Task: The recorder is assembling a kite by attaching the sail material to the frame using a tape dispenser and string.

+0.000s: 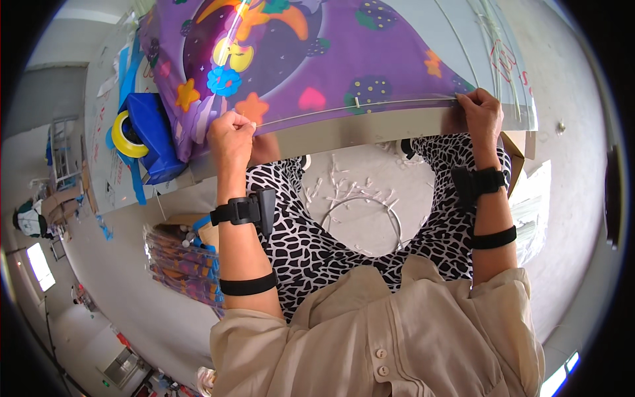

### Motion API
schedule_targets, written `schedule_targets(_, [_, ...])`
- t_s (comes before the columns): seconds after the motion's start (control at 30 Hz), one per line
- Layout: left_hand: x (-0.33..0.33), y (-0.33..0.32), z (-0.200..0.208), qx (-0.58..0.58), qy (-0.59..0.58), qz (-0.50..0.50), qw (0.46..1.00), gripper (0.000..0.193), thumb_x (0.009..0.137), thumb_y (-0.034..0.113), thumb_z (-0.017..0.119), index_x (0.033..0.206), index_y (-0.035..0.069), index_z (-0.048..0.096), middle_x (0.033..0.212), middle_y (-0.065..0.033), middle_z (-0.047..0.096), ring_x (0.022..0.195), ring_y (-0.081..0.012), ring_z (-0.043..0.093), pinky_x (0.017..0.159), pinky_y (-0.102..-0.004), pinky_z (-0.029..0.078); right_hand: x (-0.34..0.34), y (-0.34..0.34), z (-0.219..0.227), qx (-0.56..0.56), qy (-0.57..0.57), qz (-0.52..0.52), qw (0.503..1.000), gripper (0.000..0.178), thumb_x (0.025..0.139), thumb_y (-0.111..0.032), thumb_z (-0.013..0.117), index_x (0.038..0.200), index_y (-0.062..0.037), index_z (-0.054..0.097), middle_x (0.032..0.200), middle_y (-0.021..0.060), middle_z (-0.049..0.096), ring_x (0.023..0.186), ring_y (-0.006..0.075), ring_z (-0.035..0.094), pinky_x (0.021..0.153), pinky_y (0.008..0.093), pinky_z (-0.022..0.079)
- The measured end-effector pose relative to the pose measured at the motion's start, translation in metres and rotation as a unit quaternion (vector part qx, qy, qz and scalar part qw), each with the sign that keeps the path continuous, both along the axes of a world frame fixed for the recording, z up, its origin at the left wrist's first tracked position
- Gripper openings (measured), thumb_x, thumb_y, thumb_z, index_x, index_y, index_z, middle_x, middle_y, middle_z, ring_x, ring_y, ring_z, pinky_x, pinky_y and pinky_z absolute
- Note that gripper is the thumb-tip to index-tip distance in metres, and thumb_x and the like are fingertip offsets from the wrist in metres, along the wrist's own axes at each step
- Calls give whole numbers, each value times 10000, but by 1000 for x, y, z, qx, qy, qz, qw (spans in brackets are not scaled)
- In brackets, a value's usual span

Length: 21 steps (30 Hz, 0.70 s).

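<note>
A glossy purple printed sheet (291, 79) with stars, a heart and dotted shapes lies over the worktable. A thin pale cord (311, 114) runs almost straight along its near edge, with a small white tab standing near its middle. My left hand (231, 142) pinches the cord's left end between thumb and fingers, close to the sheet's corner. At the right end, my right hand (483, 118) pinches the same cord beside the sheet's right corner. Whether the fingers also grip the sheet's edge is hard to make out.
A blue tape dispenser (153, 135) with a yellow roll (127, 134) stands left of the sheet. Pale strands (489, 40) lie at the table's far right. White scraps (344, 185) and a looped cable (397, 218) are on the floor. Folded printed sheets (178, 264) sit lower left.
</note>
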State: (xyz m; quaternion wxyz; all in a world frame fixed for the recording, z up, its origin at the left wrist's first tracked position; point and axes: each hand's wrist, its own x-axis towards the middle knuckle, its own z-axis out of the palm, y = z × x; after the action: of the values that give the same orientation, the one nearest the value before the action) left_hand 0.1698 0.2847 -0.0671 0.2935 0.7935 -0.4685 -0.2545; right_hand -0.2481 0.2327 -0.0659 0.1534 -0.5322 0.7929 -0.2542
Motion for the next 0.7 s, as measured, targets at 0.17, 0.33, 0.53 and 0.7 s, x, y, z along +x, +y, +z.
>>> schedule_targets(0.17, [2,-3,2,7,6,9,1000,121,704,43,737,712,-14,631,601,-83,617,543,-154,577,531,-303,448,-3,-6,4,37,-4,1,999,226,715,-275,737,744,-54,702,644,99,652,615,222,636,624,349,495])
schedule_targets(0.33, [7,-7,14,76,30,36,996,175,693,27,769,692,5,595,582,-7,541,492,-85,455,435,-253,336,-16,-16,1,73,-13,4,997,238,690,-275,762,728,-49,695,633,84,650,587,202,625,595,328,489])
schedule_targets(0.53, [3,-8,18,82,21,50,995,141,696,-15,714,727,-12,576,637,-43,563,525,-134,499,461,-291,386,-39,-20,-8,79,-99,20,992,192,680,-201,776,747,-47,681,620,66,637,568,172,604,574,300,481])
schedule_targets(0.7, [-58,20,19,-228,-207,-95,947,246,757,-29,588,994,11,533,1075,-184,597,1048,-339,555,907,-437,425,19,18,2,-167,33,111,979,164,754,-146,689,881,-59,634,804,109,644,776,301,630,682,372,501])
